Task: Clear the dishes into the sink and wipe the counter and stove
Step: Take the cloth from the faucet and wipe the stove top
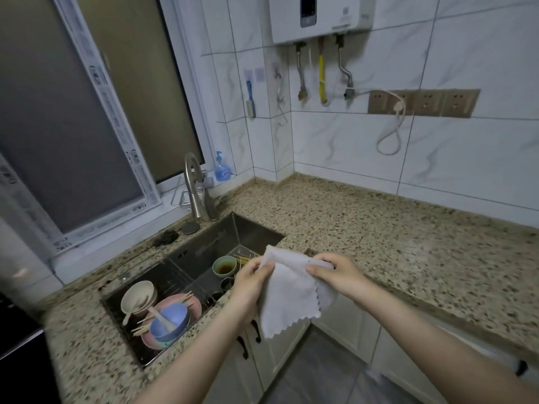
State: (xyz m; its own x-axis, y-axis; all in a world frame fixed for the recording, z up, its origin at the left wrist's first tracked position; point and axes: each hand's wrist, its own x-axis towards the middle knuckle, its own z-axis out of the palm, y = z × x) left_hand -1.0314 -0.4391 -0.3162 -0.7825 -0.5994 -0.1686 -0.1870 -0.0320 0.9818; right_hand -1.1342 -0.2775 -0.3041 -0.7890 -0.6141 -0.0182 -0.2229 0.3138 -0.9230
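Note:
A light grey cloth [287,293] with a zigzag edge hangs in the air by the sink's right corner, held by both hands. My left hand [252,279] pinches its upper left side. My right hand [335,272] grips its upper right side. The steel sink [210,243] holds dishes: a cream bowl with a spoon [137,297], a blue bowl with a spoon [169,317] on a pink plate [192,306], a green cup [224,265] with dark liquid, and wooden skewers [243,259]. The speckled stone counter [379,237] runs to the right.
A curved faucet [194,185] stands behind the sink, with a wire rack and a blue soap bottle [221,169] on the window ledge. A water heater, pipes and wall sockets [423,102] hang on the tiled wall. A dark stove edge [17,345] shows at far left. White cabinets are below.

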